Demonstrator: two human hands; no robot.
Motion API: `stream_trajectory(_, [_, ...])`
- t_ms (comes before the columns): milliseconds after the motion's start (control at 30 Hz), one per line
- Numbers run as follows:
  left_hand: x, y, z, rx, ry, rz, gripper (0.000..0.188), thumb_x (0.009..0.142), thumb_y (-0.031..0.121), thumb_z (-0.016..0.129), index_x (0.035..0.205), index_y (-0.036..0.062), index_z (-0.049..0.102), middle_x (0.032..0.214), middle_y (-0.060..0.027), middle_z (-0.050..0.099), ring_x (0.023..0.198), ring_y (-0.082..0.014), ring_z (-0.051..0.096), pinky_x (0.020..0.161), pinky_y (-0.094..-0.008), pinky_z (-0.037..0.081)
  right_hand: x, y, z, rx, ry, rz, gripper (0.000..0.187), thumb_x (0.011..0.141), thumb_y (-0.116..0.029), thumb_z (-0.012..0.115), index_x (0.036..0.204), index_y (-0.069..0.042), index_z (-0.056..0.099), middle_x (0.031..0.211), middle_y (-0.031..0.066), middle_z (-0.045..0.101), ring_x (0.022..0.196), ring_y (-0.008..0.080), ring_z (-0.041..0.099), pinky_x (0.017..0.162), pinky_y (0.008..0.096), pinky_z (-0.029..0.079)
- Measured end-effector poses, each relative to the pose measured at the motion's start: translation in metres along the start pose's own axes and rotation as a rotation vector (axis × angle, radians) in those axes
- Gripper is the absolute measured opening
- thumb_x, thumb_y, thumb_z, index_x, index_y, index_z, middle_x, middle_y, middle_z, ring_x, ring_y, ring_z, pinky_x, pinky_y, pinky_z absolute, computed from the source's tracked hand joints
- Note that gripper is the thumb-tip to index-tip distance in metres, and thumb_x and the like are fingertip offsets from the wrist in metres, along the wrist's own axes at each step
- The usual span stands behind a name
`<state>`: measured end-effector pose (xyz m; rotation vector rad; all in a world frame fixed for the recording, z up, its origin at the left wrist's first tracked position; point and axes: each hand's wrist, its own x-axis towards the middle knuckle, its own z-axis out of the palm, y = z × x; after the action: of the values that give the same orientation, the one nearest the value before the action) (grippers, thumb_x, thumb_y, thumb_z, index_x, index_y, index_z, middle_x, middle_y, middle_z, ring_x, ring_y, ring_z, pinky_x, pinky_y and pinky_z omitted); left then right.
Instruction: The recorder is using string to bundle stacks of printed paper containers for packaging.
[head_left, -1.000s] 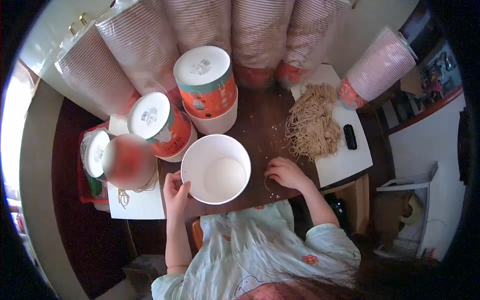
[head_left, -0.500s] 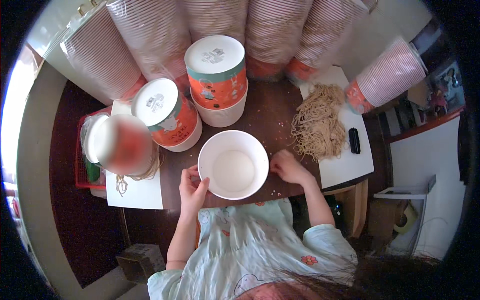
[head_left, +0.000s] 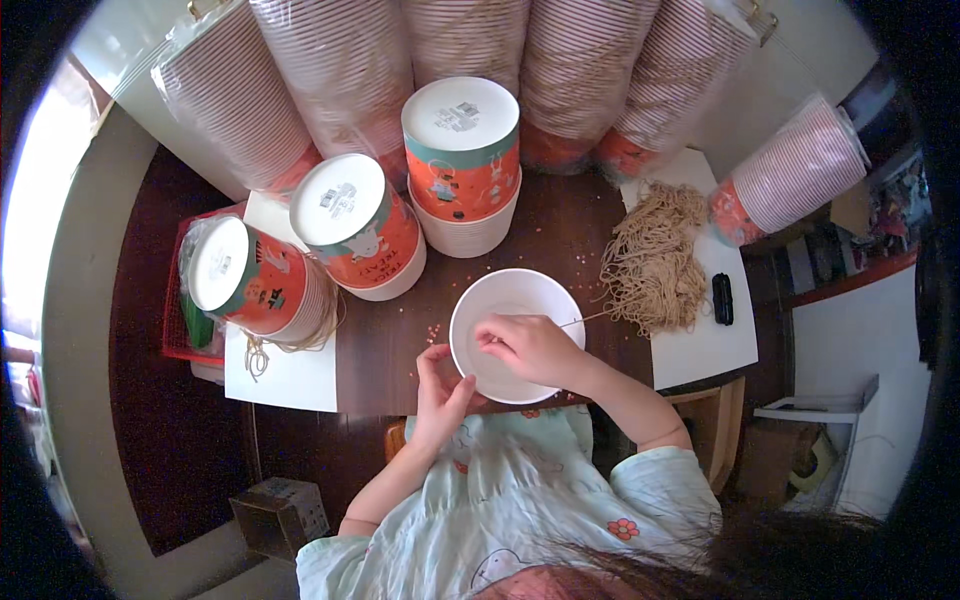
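Observation:
A white paper bucket stands mouth up near the table's front edge. Fingers and thumb of my left hand grip its left side from outside. Over the mouth, my right hand reaches in with its fingers pinched together; the fingertips are partly hidden. A strand of beige string runs from the tangled string pile to the bucket's right rim, towards my right hand. Whether it passes over the rim or through the wall I cannot tell.
Three upturned stacks of orange buckets, left, middle and tall, stand beyond. Plastic-wrapped bucket stacks line the back. A black object lies on white card. Pinkish bits dot the table. A red basket stands left.
My right hand has moved left from beside the bucket into its mouth, and a strand now stretches from the pile. The view has shifted slightly; my left hand stays on the bucket.

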<state>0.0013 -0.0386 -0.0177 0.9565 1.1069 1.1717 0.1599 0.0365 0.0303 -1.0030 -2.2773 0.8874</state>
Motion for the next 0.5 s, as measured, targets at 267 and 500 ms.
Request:
stream_trajectory(267, [0.000, -0.005, -0.004, -0.011, -0.008, -0.008, 0.048, 0.081, -0.005, 0.048, 0.118, 0.0065, 0.020, 0.112, -0.0119, 0.040, 0.083, -0.0178, 0.058, 0.063, -0.0283, 0.055, 0.011, 0.013, 0.019, -0.009, -0.037, 0.040, 0.015, 0.076, -0.010, 0.057, 0.089, -0.006, 0.051, 0.078, 0.0087, 0.061, 0.071, 0.0241, 0.062, 0.061, 0.0349, 0.049])
stream_trajectory(500, [-0.001, -0.005, -0.005, -0.063, -0.020, -0.119, 0.045, 0.080, -0.002, 0.047, 0.118, 0.0083, 0.025, 0.115, -0.0098, 0.036, 0.089, -0.0179, 0.055, 0.061, -0.0288, 0.055, 0.013, 0.013, 0.019, -0.024, -0.045, 0.049, 0.015, 0.076, -0.011, 0.056, 0.089, -0.007, 0.050, 0.076, 0.0091, 0.061, 0.070, 0.0259, 0.061, 0.059, 0.0369, 0.048])
